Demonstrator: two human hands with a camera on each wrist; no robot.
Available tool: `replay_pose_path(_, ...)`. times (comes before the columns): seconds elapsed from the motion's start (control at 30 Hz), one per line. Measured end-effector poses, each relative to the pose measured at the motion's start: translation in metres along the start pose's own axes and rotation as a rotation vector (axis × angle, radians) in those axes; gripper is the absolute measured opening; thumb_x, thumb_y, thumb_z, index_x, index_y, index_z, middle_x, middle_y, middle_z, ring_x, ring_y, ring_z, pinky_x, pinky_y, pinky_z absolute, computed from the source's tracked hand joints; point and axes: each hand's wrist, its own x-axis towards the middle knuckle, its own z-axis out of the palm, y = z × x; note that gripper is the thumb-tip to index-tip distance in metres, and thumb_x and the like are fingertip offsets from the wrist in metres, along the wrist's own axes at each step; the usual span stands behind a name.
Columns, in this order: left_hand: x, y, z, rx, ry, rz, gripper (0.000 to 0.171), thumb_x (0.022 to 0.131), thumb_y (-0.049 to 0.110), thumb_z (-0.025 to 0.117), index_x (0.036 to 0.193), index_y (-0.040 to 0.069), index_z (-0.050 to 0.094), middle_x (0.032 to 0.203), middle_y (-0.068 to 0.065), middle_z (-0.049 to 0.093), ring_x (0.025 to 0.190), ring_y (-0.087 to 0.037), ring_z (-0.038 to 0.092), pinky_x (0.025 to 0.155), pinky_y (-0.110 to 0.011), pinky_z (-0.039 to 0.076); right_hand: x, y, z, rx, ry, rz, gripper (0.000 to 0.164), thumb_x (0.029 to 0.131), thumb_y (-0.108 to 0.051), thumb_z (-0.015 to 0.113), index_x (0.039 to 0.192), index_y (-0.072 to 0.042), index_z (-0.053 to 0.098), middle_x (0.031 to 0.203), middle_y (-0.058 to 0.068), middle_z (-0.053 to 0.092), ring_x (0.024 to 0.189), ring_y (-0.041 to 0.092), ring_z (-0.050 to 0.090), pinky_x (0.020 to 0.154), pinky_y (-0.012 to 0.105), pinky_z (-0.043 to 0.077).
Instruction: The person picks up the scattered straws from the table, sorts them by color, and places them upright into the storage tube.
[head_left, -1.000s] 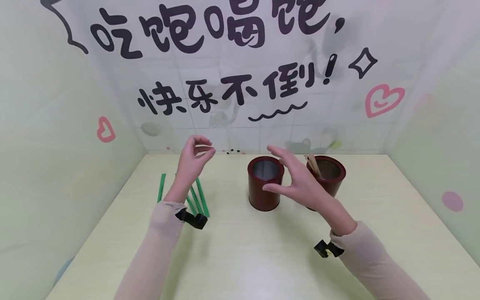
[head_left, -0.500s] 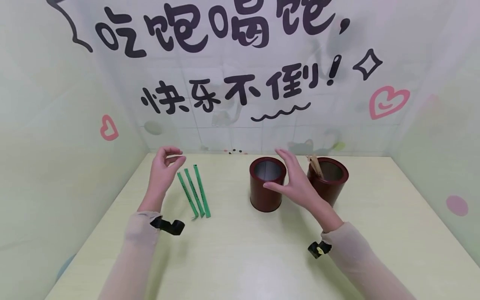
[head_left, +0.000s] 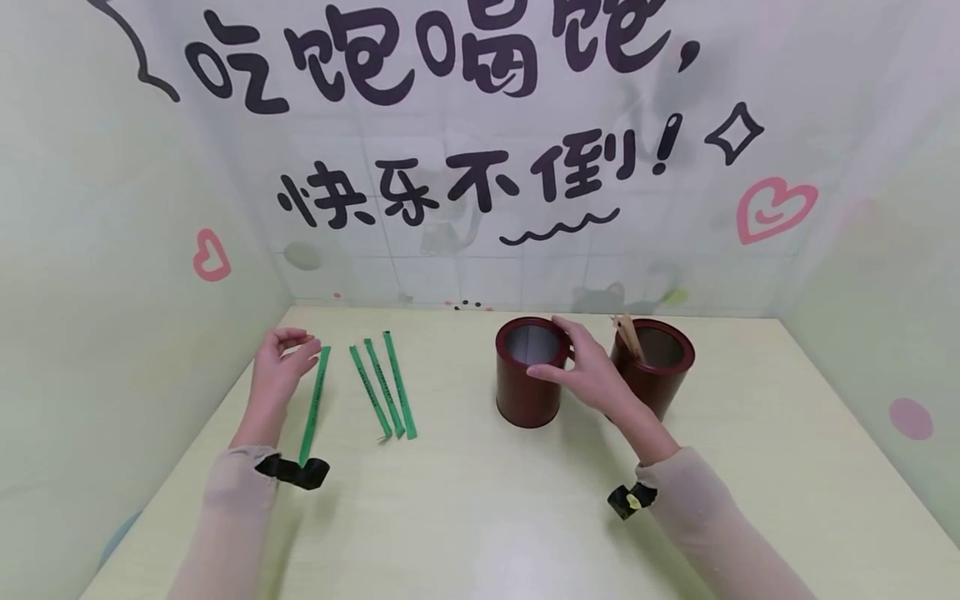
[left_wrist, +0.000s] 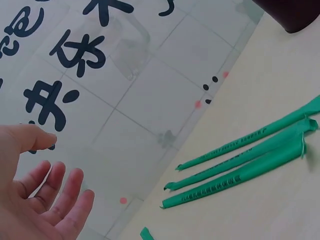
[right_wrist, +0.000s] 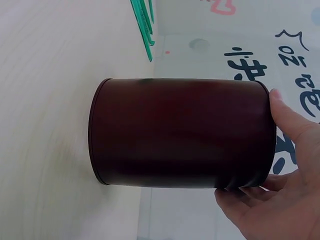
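Note:
My right hand (head_left: pixel 598 377) grips a dark red cylindrical cup (head_left: pixel 527 398) at its upper right side. In the right wrist view, the thumb (right_wrist: pixel 282 112) lies against the cup's rim edge and bent fingers touch its side. The cup stands upright, and no contents show inside. My left hand (head_left: pixel 276 367) is at the far left with fingers loosely bent and nothing between them. Just beside it lies one thin green-wrapped stick (head_left: pixel 314 404). Three more green-wrapped sticks (head_left: pixel 383 387), with printed text, lie side by side further right; their contents are hidden.
A second dark red cup (head_left: pixel 654 385), holding a few light-brown sticks (head_left: pixel 634 340), stands behind my right hand. The pale tabletop (head_left: pixel 480 508) meets a back wall (head_left: pixel 442 283) with black lettering, and side walls enclose it.
My left hand has moved left and lower, away from above the three green sticks towards the single one. My right hand has closed in on the cup's rim and now holds it.

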Motion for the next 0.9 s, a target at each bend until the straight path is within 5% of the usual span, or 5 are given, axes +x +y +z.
replay_pose_path(0.23, 0.001, -0.018, -0.012, 0.156, -0.013, -0.058, 0.038, 0.1, 0.019, 0.057, 0.128, -0.002, 0.042, 0.112, 0.0, 0.049, 0.08, 0.012, 0.055, 0.079, -0.007, 0.054, 0.003, -0.002, -0.007, 0.012, -0.023, -0.025, 0.082, 0.088, -0.026, 0.077, 0.154, -0.006, 0.032, 0.156, 0.018, 0.035, 0.142, 0.036, 0.038, 0.115, 0.058, 0.039)
replay_pose_path(0.47, -0.006, -0.042, -0.031, 0.287, -0.049, -0.152, 0.054, 0.101, 0.03, 0.055, 0.137, -0.006, 0.04, 0.114, -0.006, 0.054, 0.08, 0.008, 0.055, 0.076, -0.01, 0.054, 0.006, -0.002, -0.002, 0.031, -0.036, -0.058, 0.075, 0.086, -0.023, 0.079, 0.149, -0.009, 0.041, 0.151, 0.014, 0.043, 0.139, 0.033, 0.042, 0.113, 0.056, 0.043)
replay_pose_path(0.7, -0.008, -0.064, -0.039, 0.449, -0.126, -0.222, 0.065, 0.102, 0.038, 0.05, 0.142, -0.011, 0.035, 0.129, -0.029, 0.049, 0.104, -0.03, 0.059, 0.074, -0.02, 0.055, 0.005, -0.002, 0.0, 0.043, -0.049, -0.039, 0.073, 0.086, -0.024, 0.08, 0.147, -0.009, 0.043, 0.149, 0.013, 0.045, 0.136, 0.032, 0.045, 0.112, 0.054, 0.044)
replay_pose_path(0.9, -0.012, -0.063, -0.024, 0.777, -0.202, -0.182, 0.065, 0.097, 0.034, 0.058, 0.129, -0.019, 0.041, 0.114, -0.037, 0.057, 0.087, -0.037, 0.061, 0.066, -0.034, 0.052, 0.001, -0.001, -0.004, 0.035, -0.021, -0.011, 0.073, 0.086, -0.024, 0.08, 0.146, -0.006, 0.043, 0.149, 0.016, 0.045, 0.133, 0.034, 0.047, 0.11, 0.054, 0.047)
